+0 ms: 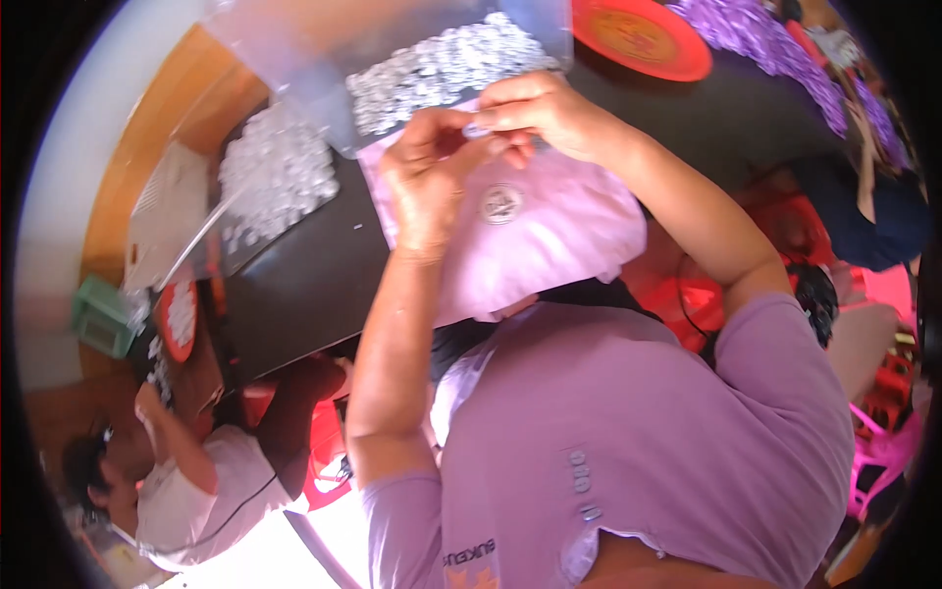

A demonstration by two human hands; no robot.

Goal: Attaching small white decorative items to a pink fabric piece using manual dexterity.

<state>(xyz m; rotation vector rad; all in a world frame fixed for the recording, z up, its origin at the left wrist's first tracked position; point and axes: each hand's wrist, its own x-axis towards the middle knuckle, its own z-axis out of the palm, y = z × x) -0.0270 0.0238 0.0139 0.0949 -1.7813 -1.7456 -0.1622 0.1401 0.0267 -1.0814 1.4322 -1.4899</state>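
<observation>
My left hand and my right hand meet over the near edge of a clear plastic bin. Between their pinched fingertips is a small pale, shiny piece; its exact kind is too small to make out. Inside the bin lies a heap of small silvery-white pieces. Under my hands a pink cloth with a round emblem spreads from the bin's edge down toward my lap. Both hands have their fingers closed, and the left thumb points toward the right fingertips.
On the dark table, a pile of white pieces lies left of the bin. Farther left are a green container and a red dish. A person works there. A red plate and purple shiny strips lie far right.
</observation>
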